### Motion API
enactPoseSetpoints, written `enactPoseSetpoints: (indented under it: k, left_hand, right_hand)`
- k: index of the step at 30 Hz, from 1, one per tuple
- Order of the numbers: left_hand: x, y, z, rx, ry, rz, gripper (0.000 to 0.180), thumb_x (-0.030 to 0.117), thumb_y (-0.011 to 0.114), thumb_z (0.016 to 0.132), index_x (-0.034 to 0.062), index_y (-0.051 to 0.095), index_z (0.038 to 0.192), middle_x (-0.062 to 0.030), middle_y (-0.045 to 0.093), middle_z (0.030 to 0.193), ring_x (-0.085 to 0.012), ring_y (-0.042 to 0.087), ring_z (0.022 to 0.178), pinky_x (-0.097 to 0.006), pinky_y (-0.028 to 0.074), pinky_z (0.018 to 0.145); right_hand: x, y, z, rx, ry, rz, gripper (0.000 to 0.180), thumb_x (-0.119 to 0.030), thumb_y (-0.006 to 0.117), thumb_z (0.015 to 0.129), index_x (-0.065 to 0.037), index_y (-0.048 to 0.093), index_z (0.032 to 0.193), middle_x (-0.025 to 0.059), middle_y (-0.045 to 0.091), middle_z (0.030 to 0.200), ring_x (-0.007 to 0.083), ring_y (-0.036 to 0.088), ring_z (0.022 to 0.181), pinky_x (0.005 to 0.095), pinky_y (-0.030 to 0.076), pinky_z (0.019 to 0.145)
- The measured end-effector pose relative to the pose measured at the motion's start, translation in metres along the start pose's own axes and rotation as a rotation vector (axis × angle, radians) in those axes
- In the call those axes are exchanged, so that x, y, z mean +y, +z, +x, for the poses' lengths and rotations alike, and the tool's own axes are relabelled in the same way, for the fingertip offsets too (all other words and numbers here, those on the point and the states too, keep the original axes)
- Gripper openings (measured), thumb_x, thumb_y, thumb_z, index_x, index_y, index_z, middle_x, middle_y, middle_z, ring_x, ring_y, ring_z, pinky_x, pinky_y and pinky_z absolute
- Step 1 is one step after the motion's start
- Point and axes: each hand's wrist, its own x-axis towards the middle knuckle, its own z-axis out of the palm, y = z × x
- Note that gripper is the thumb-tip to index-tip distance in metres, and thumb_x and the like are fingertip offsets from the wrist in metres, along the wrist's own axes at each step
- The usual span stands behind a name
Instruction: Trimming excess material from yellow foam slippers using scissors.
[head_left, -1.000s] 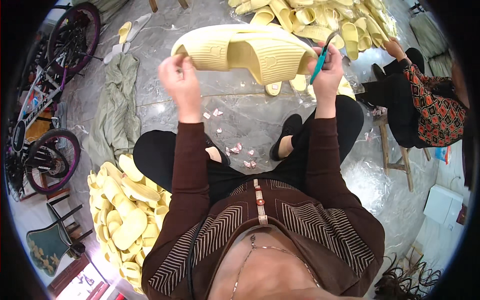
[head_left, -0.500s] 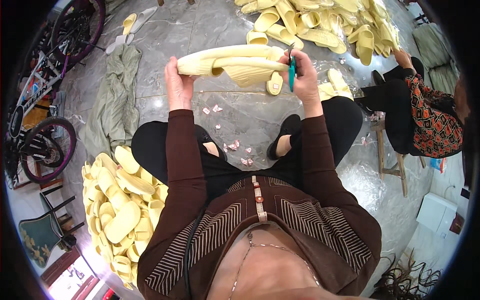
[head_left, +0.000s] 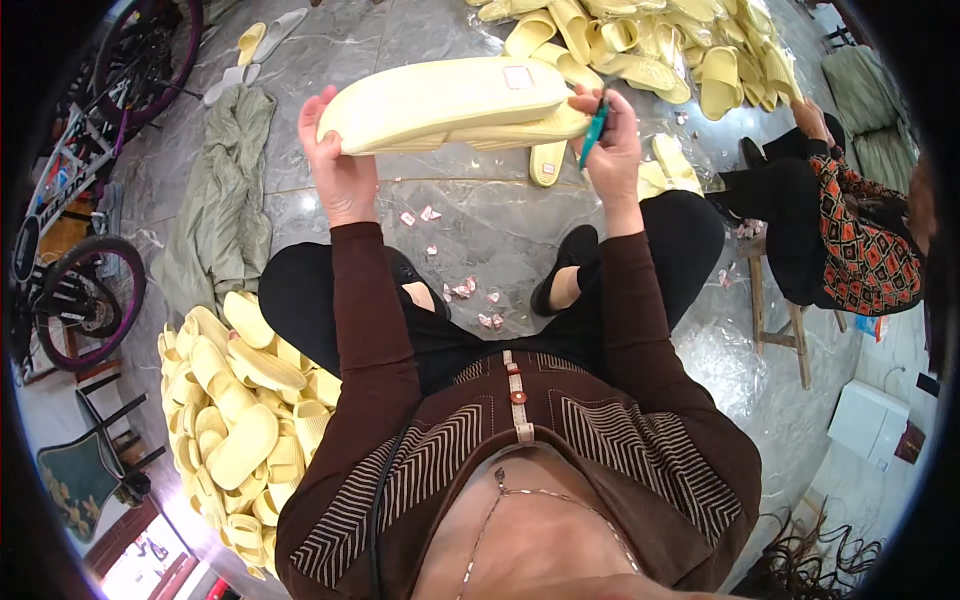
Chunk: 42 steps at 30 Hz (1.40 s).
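A pair of pale yellow slippers (head_left: pixel 440 105), pressed together, is held up across the space above my knees. One smooth sole faces up, with a small white label (head_left: pixel 517 77) near its right end. My left hand (head_left: pixel 340 165) grips the slippers' left end, thumb on the near edge. At the other end, my right hand (head_left: pixel 612 150) pinches the slippers and also holds small teal-handled snips (head_left: pixel 596 130), their dark blades pointing away from me. Below the slippers on the floor, a single yellow slipper (head_left: pixel 546 165) shows its label.
Yellow slippers heap up (head_left: pixel 235 420) at my left and in another pile (head_left: pixel 650 40) at the far right. Paper scraps (head_left: pixel 463 288) lie between my feet. A person (head_left: pixel 865 230) sits at the right by a wooden stool (head_left: pixel 780 320). Bicycles (head_left: pixel 90 290) and crumpled grey-green cloth (head_left: pixel 222 200) are on the left.
The slipper pair has turned over, so a labelled sole now faces up instead of the ribbed side and opening. Both hands have risen slightly away from me; my left hand shifted left.
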Motion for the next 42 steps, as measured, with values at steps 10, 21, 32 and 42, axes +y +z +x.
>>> enactPoseSetpoints:
  k: [10, 21, 32, 42]
  left_hand:
    - [-0.007, -0.018, -0.006, -0.035, -0.211, -0.051, 0.057, 0.007, 0.055, 0.063, 0.0075, 0.04, 0.118, -0.0112, 0.045, 0.125, -0.0269, 0.041, 0.117, -0.042, 0.033, 0.101]
    - [-0.059, -0.054, -0.022, 0.414, -0.397, -0.24, 0.058, 0.009, 0.045, 0.066, 0.0065, 0.043, 0.123, -0.0134, 0.046, 0.125, -0.0309, 0.044, 0.116, -0.045, 0.034, 0.099]
    - [-0.076, -0.073, -0.032, 0.32, -0.308, -0.243, 0.054, 0.015, 0.041, 0.068, 0.0044, 0.049, 0.12, -0.016, 0.053, 0.118, -0.0328, 0.049, 0.111, -0.042, 0.036, 0.097]
    - [-0.059, -0.066, -0.021, 0.362, -0.227, -0.282, 0.061, 0.002, 0.04, 0.062, 0.0116, 0.047, 0.122, -0.0142, 0.048, 0.124, -0.0337, 0.043, 0.117, -0.049, 0.034, 0.099]
  right_hand:
    - [0.003, 0.01, -0.008, -0.018, -0.053, 0.008, 0.056, 0.019, 0.048, 0.065, -0.004, 0.04, 0.115, 0.0104, 0.057, 0.104, 0.0219, 0.052, 0.11, 0.0308, 0.042, 0.091]
    - [-0.024, 0.005, 0.001, -0.158, -0.112, 0.114, 0.051, 0.013, 0.056, 0.069, -0.002, 0.04, 0.116, 0.0097, 0.058, 0.099, 0.0221, 0.053, 0.106, 0.032, 0.042, 0.091]
    - [-0.027, 0.008, -0.008, -0.044, 0.236, 0.12, 0.046, -0.001, 0.064, 0.076, 0.0, 0.043, 0.117, 0.0094, 0.06, 0.098, 0.0185, 0.058, 0.095, 0.0289, 0.045, 0.085]
    - [-0.03, -0.002, -0.02, -0.312, 0.409, -0.238, 0.056, -0.004, 0.067, 0.072, 0.002, 0.042, 0.122, 0.0048, 0.058, 0.093, 0.0106, 0.054, 0.083, 0.0221, 0.043, 0.075]
